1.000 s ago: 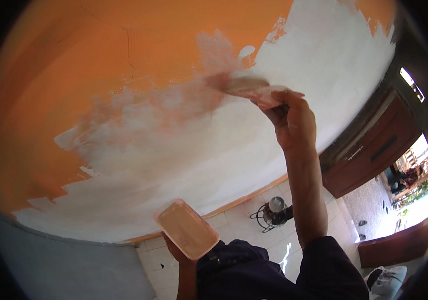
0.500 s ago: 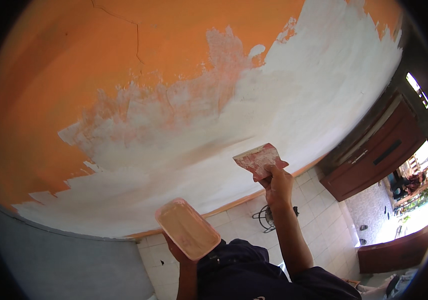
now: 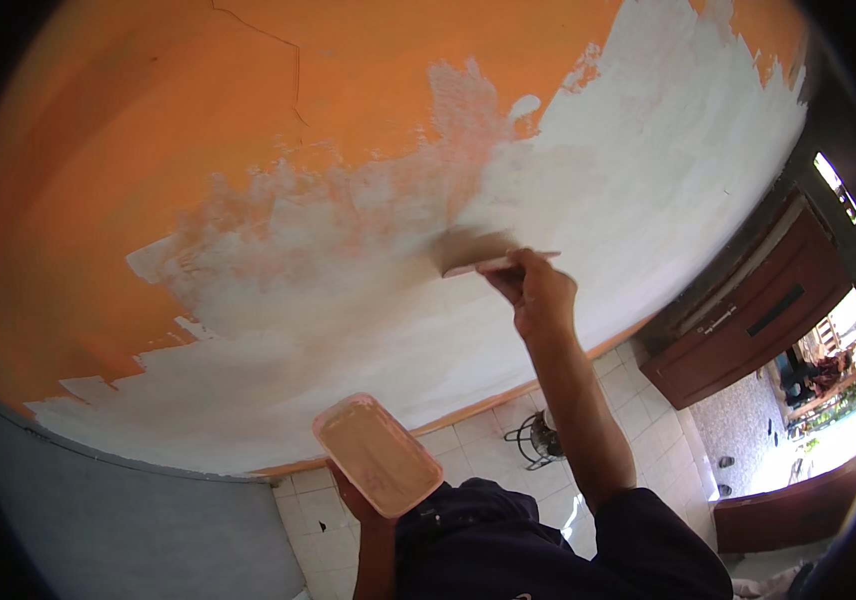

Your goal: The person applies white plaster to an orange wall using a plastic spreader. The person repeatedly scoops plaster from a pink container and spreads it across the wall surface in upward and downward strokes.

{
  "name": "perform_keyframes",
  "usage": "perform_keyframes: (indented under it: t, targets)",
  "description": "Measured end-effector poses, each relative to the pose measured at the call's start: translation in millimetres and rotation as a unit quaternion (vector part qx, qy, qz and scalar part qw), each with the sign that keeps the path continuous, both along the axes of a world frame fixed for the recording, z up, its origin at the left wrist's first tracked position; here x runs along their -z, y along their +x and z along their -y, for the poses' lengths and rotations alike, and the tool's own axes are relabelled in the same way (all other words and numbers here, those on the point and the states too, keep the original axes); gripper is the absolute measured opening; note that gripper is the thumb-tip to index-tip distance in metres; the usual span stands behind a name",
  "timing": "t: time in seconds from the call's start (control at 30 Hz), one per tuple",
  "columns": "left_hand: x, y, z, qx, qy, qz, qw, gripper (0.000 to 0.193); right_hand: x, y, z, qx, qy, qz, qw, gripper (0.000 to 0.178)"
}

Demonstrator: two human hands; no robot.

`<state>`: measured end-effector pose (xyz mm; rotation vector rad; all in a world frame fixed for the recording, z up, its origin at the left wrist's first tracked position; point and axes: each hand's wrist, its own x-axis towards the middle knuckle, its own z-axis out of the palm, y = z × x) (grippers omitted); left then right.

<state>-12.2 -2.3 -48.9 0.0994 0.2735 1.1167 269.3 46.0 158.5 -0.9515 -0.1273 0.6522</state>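
My right hand (image 3: 545, 295) grips a thin, flat scraper (image 3: 478, 267), seen nearly edge-on against the wall. The scraper's left end is at the white-coated part of the wall (image 3: 608, 190), with a dark shadow just above it. Above and to the left, the wall is orange (image 3: 278, 80), and a thin, patchy white band lies between the two colours. Lower down, my left hand (image 3: 353, 497) supports a shallow, pinkish rectangular tray (image 3: 378, 455) from its left and underside. The tray's broad face is towards me. Most of the left fingers are hidden behind it.
A small dark metal stand (image 3: 538, 440) is on the white tiled floor (image 3: 488, 430) near the wall's foot. To the right, a brown door (image 3: 748, 300) stands beside a bright doorway. A grey surface (image 3: 118, 510) borders the wall at lower left.
My right hand has moved up and slightly left to the wall. The scraper has turned from showing its broad face to nearly edge-on. The left hand and tray have barely shifted.
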Motion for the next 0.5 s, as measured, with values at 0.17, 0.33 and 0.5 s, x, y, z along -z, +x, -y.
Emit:
perform_keyframes:
  t: [0.17, 0.33, 0.5]
  targets:
    - [1, 1, -1, 0.013, -0.008, -0.013, 1.000, 0.057, -62, 3, 3, -0.013, 0.054, 0.050, 0.997, 0.016]
    - [7, -2, -1, 0.013, -0.006, -0.013, 1.000, 0.058, -32, -5, 43, -0.012, 0.054, 0.058, 0.997, 0.022]
    - [9, 2, -1, 0.019, 0.009, -0.006, 1.000, 0.058, 36, -23, 86, 0.022, -0.009, 0.027, 0.999, 0.029]
